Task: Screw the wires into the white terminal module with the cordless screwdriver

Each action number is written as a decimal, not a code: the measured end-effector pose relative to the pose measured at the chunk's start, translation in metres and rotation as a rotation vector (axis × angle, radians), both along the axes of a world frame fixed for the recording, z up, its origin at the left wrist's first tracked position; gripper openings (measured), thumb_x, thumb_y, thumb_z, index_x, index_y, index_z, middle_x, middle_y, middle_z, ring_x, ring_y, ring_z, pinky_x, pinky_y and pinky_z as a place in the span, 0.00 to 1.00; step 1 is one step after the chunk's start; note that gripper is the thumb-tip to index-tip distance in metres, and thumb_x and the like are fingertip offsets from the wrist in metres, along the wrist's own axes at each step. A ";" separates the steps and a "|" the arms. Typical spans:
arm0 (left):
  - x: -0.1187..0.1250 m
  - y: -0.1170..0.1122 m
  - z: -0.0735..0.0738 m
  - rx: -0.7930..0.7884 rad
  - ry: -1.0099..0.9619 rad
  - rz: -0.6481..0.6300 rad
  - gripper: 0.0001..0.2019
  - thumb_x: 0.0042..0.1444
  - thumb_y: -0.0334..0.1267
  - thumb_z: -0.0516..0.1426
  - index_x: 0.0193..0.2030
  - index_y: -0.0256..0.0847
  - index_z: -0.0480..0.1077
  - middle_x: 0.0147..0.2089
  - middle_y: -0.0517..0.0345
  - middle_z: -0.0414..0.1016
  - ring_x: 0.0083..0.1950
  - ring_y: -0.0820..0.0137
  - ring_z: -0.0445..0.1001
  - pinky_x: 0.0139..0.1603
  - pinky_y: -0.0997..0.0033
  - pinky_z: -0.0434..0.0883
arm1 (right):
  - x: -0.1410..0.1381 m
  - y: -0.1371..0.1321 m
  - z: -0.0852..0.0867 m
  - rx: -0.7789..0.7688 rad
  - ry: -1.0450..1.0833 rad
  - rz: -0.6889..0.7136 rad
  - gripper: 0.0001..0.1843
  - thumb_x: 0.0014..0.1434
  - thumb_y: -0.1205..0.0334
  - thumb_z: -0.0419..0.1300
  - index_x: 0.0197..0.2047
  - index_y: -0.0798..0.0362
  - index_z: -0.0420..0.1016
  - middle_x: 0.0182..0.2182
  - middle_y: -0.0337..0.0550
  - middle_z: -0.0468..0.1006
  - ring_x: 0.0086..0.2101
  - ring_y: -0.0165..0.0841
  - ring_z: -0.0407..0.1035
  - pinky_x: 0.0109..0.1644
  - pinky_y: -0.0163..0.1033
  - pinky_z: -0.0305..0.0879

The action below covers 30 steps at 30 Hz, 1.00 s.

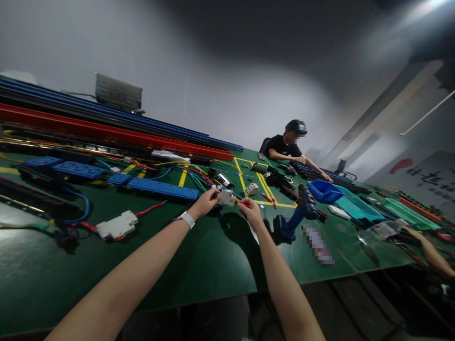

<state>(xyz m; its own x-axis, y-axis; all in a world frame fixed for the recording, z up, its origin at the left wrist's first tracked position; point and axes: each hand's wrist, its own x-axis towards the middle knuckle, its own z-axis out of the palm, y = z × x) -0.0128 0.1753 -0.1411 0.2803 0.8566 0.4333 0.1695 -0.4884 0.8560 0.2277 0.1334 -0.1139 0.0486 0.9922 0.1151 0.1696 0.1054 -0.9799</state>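
Observation:
In the head view my left hand [205,203], with a pale watch band on its wrist, pinches a white circuit breaker [226,198] just above the table. Close to its right side, my right hand [253,213] is closed on a thin red piece [244,204]; whether this is a wire or a tool I cannot tell. Coloured wires [199,179] run up to the breaker from behind. Another white breaker [251,189] stands a little beyond my hands. To the left lies a further breaker [117,225] with red wires at both ends.
Blue socket strips [161,187] and long orange rails [106,131] lie leftward. A cordless drill [296,213] stands right of my hand, near red pliers [269,200], a blue bin [324,190] and teal trays [359,204]. A co-worker [284,147] sits opposite; another person's arm [432,251] reaches in at right.

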 end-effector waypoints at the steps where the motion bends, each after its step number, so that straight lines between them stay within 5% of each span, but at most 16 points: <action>1: 0.000 -0.001 0.001 0.000 0.003 -0.012 0.14 0.60 0.44 0.55 0.47 0.37 0.69 0.43 0.53 0.75 0.41 0.67 0.72 0.45 0.67 0.70 | 0.000 0.000 -0.001 -0.024 0.035 0.017 0.18 0.47 0.52 0.72 0.37 0.52 0.77 0.30 0.41 0.80 0.30 0.33 0.75 0.32 0.35 0.69; 9: -0.001 -0.003 -0.001 -0.020 0.062 -0.124 0.15 0.58 0.41 0.56 0.51 0.38 0.67 0.47 0.51 0.75 0.47 0.63 0.74 0.51 0.62 0.70 | 0.003 -0.010 -0.002 -0.124 0.259 0.152 0.18 0.45 0.56 0.74 0.36 0.53 0.74 0.44 0.49 0.82 0.39 0.40 0.79 0.39 0.42 0.75; 16: -0.008 -0.005 -0.007 0.003 0.187 -0.209 0.39 0.46 0.36 0.65 0.66 0.40 0.58 0.59 0.43 0.71 0.57 0.57 0.72 0.60 0.57 0.68 | 0.001 -0.011 -0.005 -0.150 0.332 0.142 0.20 0.43 0.59 0.75 0.36 0.53 0.73 0.40 0.46 0.82 0.37 0.38 0.80 0.41 0.40 0.75; 21: -0.005 -0.003 -0.009 0.016 0.149 -0.223 0.33 0.51 0.32 0.60 0.65 0.41 0.58 0.58 0.46 0.72 0.56 0.60 0.73 0.60 0.58 0.69 | 0.002 -0.010 -0.005 -0.141 0.341 0.147 0.20 0.45 0.59 0.75 0.38 0.53 0.74 0.38 0.45 0.82 0.33 0.34 0.79 0.42 0.40 0.75; 30: 0.006 -0.004 -0.005 0.036 0.268 -0.022 0.21 0.52 0.34 0.61 0.53 0.40 0.65 0.47 0.48 0.76 0.47 0.59 0.76 0.49 0.61 0.71 | 0.010 -0.010 -0.007 -0.167 0.193 0.180 0.21 0.46 0.58 0.74 0.42 0.53 0.77 0.42 0.47 0.82 0.37 0.35 0.78 0.38 0.37 0.72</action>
